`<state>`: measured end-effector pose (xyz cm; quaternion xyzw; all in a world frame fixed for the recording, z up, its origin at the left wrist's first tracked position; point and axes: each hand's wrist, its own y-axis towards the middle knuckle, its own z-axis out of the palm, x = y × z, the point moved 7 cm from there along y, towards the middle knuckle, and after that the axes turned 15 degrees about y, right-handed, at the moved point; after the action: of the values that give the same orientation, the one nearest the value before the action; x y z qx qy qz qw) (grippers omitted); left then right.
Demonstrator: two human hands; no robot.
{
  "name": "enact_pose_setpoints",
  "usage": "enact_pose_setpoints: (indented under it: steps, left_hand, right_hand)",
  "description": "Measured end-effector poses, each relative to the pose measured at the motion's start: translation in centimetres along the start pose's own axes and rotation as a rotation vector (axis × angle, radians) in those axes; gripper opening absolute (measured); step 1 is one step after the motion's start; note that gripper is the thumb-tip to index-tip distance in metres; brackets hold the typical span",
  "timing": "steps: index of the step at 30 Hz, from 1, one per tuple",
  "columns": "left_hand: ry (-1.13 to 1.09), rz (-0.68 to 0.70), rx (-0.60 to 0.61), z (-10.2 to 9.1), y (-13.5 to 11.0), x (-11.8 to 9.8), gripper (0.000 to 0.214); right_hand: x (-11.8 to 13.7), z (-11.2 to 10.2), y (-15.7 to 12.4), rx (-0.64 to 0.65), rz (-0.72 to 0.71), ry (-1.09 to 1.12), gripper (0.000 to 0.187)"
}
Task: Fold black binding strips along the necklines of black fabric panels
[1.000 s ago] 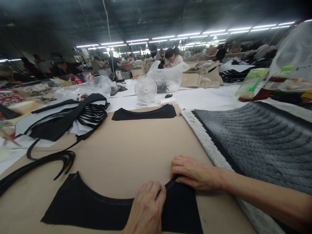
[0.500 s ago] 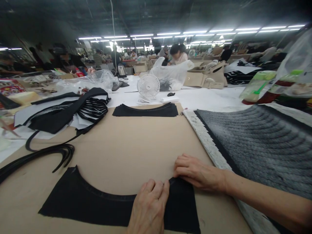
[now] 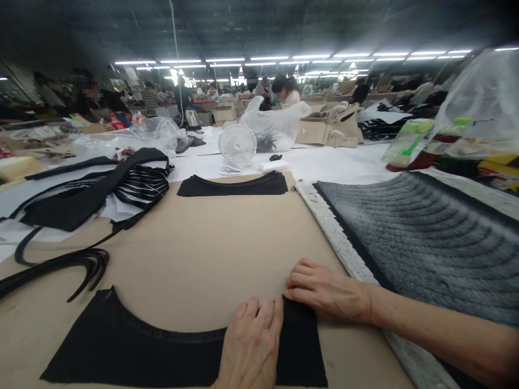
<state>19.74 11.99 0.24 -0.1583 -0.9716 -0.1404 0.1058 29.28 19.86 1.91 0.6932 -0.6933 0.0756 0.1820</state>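
Note:
In front of me on the tan board lies a black panel [image 3: 162, 356] of fabric or leather with a deep curved edge and a thin strip along that curve. My left hand [image 3: 253, 340] rests on it right of the middle, its fingers bent close together over the curved edge. My right hand [image 3: 324, 289] has its fingers closed at the curve's upper right end, touching the panel's edge. The fingertips of both hands are partly hidden, and they sit close to each other.
A smaller stack of curved black pieces [image 3: 233, 185] lies at the board's [image 3: 211, 243] far edge. Left are black strips [image 3: 85, 265] and a pile of black pieces [image 3: 97, 189]. Right is a sheet with overlapping grey-black pieces [image 3: 421, 232]. A white fan [image 3: 237, 146] stands behind.
The view has shifted slightly, so most things sit further left. My right hand's fingers have come a little closer to my left hand, along the curved edge. The panel stays under my hands.

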Motion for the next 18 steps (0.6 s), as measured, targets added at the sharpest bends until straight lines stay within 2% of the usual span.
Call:
enact_pose_setpoints:
  steps: [11, 14, 18]
  left_hand:
    - [0.071, 0.006, -0.104, -0.1, 0.1, -0.5, 0.048]
    - [0.091, 0.018, -0.120, 0.0, 0.1, -0.7, 0.046]
    - [0.109, 0.000, -0.149, 0.0, 0.0, -0.9, 0.045]
  right_hand:
    - [-0.4, -0.6, -1.3, -0.043, 0.076, 0.005, 0.030]
    - [-0.8, -1.0, -1.8, -0.069, 0.149, 0.055, 0.031]
    - [-0.4, -1.6, -1.8, -0.142, 0.249, 0.072, 0.042]
